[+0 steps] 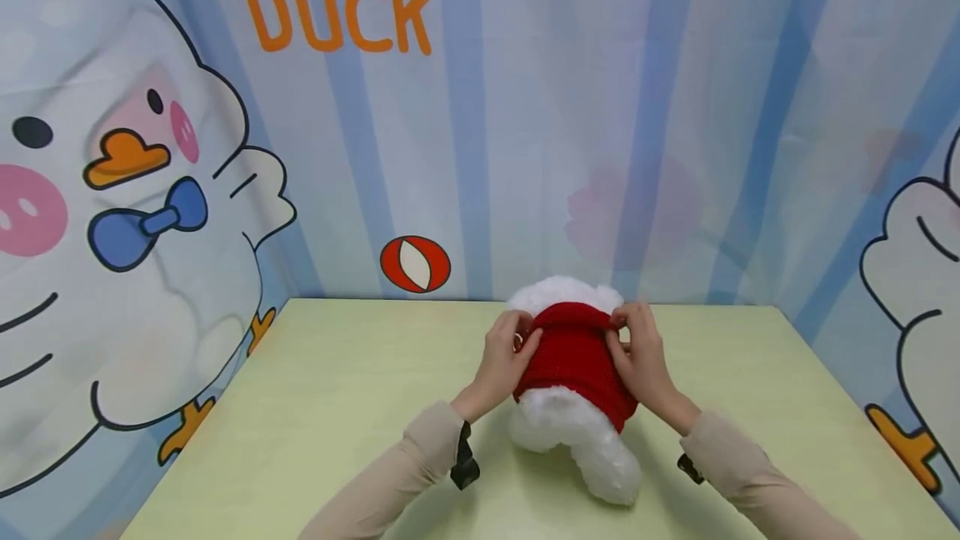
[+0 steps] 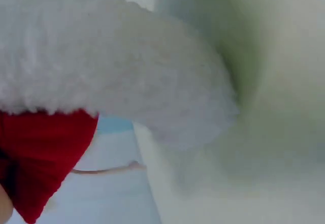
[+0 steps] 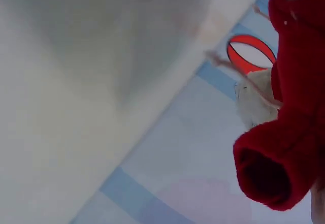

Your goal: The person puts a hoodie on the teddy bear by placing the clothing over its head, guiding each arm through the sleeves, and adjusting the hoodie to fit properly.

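Observation:
A white fluffy plush toy (image 1: 607,461) stands on the table, with a small red garment (image 1: 566,357) around its body. My left hand (image 1: 501,363) pinches the garment's upper left edge. At the upper right edge, my right hand (image 1: 643,357) pinches the cloth between thumb and fingers. The left wrist view shows a plush leg (image 2: 147,71) close up and a corner of the red cloth (image 2: 45,153). An unfilled red sleeve (image 3: 264,176) with a dark opening hangs in the right wrist view, near a thin pale cord (image 3: 241,74). The toy's face is hidden.
The pale yellow table (image 1: 360,390) extends to both sides of the toy. Behind it hangs a blue striped backdrop (image 1: 517,123) with printed ducks and a red ball picture (image 1: 416,264). Dark wrist straps (image 1: 465,458) show below the beige sleeves.

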`<action>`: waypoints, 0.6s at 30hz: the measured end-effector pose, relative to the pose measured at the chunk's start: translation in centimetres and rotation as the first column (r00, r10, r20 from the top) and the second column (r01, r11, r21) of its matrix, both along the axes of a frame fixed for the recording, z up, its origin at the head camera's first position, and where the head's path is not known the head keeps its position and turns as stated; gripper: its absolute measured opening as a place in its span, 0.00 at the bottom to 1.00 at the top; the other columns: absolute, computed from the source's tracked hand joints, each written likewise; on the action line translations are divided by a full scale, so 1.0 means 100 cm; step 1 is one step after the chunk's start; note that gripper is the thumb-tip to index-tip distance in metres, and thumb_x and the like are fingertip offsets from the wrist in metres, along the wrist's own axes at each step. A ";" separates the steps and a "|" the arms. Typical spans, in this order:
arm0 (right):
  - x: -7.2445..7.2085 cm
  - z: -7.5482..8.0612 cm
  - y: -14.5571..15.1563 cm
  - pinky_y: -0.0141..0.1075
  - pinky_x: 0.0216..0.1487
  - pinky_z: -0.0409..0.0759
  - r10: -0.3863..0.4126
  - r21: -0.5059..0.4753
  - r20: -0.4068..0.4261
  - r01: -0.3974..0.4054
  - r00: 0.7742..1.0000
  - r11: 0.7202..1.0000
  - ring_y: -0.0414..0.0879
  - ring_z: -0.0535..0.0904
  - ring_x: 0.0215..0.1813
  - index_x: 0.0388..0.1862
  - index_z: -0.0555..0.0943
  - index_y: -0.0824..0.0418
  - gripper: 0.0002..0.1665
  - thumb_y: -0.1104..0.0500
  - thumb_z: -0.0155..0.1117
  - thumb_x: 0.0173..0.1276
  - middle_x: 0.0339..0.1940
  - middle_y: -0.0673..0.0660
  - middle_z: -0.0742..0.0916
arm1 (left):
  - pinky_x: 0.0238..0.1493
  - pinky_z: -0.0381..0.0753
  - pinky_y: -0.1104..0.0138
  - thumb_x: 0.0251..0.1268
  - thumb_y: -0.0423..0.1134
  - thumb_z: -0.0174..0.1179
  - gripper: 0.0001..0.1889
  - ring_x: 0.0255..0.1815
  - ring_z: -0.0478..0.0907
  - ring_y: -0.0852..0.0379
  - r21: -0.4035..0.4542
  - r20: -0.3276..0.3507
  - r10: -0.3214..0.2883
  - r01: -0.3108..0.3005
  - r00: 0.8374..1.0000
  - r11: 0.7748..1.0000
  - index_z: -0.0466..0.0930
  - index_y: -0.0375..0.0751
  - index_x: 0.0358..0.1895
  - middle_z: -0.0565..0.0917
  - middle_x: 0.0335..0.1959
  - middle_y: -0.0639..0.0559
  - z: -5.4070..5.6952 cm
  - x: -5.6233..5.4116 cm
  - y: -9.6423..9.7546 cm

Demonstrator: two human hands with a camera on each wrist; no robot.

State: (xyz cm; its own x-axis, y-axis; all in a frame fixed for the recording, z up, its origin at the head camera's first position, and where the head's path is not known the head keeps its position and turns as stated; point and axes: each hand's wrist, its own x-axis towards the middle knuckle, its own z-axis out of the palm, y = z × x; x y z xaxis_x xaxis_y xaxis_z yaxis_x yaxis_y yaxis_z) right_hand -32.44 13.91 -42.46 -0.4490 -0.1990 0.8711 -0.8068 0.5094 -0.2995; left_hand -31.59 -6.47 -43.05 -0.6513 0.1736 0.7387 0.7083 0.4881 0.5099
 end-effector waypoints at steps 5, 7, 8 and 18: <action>0.008 -0.022 0.002 0.18 0.26 0.74 -0.032 -0.027 0.130 0.036 0.991 0.999 0.45 0.74 0.34 0.34 0.73 0.67 0.13 0.76 0.63 0.49 0.36 0.61 0.73 | 0.31 0.74 0.75 0.62 0.34 0.53 0.05 0.33 0.75 0.57 -0.087 0.187 -0.036 0.054 0.982 0.995 0.73 0.37 0.38 0.78 0.32 0.46 -0.009 0.007 0.001; 0.010 -0.026 0.002 0.18 0.27 0.74 -0.050 -0.043 0.212 0.061 0.976 0.997 0.46 0.75 0.35 0.37 0.73 0.67 0.15 0.73 0.65 0.50 0.37 0.60 0.73 | 0.32 0.75 0.75 0.62 0.34 0.53 0.05 0.35 0.76 0.56 -0.104 0.235 -0.046 0.072 0.971 0.992 0.73 0.37 0.39 0.79 0.33 0.46 -0.009 0.007 0.000; 0.011 -0.028 0.002 0.18 0.27 0.74 -0.062 -0.045 0.251 0.076 0.966 0.996 0.47 0.75 0.35 0.38 0.73 0.67 0.15 0.72 0.65 0.50 0.38 0.60 0.73 | 0.32 0.75 0.74 0.61 0.34 0.54 0.05 0.35 0.76 0.55 -0.102 0.259 -0.055 0.084 0.964 0.991 0.73 0.37 0.39 0.79 0.34 0.46 -0.010 0.006 0.000; 0.019 -0.036 0.004 0.32 0.32 0.77 -0.182 0.127 0.531 0.135 0.827 0.983 0.47 0.76 0.31 0.34 0.76 0.65 0.09 0.62 0.63 0.56 0.31 0.60 0.80 | 0.29 0.70 0.75 0.57 0.30 0.55 0.04 0.29 0.74 0.57 -0.155 0.376 -0.044 0.110 0.925 0.982 0.71 0.36 0.35 0.79 0.28 0.45 -0.019 0.004 0.006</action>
